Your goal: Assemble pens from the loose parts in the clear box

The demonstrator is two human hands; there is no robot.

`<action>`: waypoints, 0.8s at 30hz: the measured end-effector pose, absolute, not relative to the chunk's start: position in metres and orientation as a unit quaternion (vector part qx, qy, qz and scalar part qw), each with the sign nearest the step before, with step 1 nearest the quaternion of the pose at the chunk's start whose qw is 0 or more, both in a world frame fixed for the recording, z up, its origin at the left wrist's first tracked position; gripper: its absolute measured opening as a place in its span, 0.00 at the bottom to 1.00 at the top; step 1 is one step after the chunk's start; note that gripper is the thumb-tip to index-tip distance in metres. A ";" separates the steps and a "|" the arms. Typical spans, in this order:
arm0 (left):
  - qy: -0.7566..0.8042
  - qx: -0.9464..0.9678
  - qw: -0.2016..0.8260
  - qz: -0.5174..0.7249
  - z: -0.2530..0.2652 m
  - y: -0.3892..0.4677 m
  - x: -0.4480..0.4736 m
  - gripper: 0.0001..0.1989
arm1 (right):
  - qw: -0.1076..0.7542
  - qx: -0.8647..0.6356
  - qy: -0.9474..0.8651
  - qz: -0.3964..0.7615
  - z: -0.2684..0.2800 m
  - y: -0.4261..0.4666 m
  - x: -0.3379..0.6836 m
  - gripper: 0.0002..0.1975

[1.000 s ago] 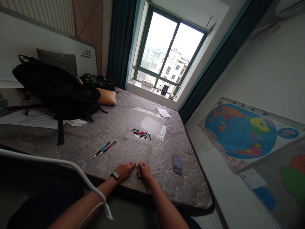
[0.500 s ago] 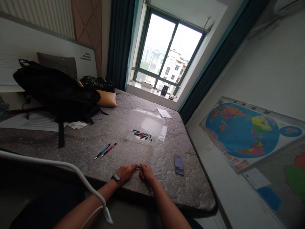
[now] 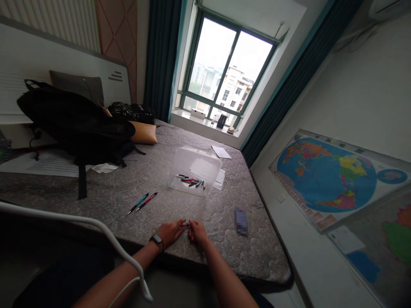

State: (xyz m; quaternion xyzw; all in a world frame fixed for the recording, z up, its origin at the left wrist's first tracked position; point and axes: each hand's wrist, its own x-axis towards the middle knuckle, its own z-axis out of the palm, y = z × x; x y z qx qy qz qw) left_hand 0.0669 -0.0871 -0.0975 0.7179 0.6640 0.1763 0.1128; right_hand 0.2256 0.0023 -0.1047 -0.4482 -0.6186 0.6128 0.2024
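Fingers of the left hand (image 3: 170, 232) have parted slightly since the frame before, baring more of a small pen-like piece (image 3: 185, 225) between both hands at the mattress's (image 3: 221, 246) near edge. The right hand (image 3: 198, 233) has its grip pinched on one end; whether the left grip clamps the other cannot be told. From the hands, a teal pen (image 3: 138, 203) and red pen (image 3: 147, 201) lie at ten o'clock, a clear box (image 3: 176, 164) holding pens at twelve.
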 end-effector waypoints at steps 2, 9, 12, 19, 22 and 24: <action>0.660 0.724 0.105 0.168 -0.098 -0.087 0.067 0.19 | 0.203 -0.452 -0.616 0.612 -0.105 0.002 0.225 0.21; 0.667 0.720 0.076 0.175 -0.098 -0.085 0.069 0.20 | 0.204 -0.468 -0.608 0.608 -0.107 0.004 0.226 0.21; 0.679 0.704 0.078 0.191 -0.098 -0.085 0.070 0.22 | 0.217 -0.457 -0.599 0.620 -0.105 0.004 0.228 0.20; 0.690 0.693 0.086 0.189 -0.095 -0.086 0.070 0.22 | 0.170 -0.455 -0.618 0.618 -0.094 -0.001 0.230 0.18; 0.688 0.695 0.083 0.191 -0.096 -0.084 0.070 0.22 | 0.148 -0.454 -0.635 0.608 -0.096 -0.004 0.230 0.18; 0.694 0.690 0.080 0.189 -0.097 -0.084 0.070 0.21 | 0.137 -0.460 -0.640 0.600 -0.100 -0.004 0.229 0.18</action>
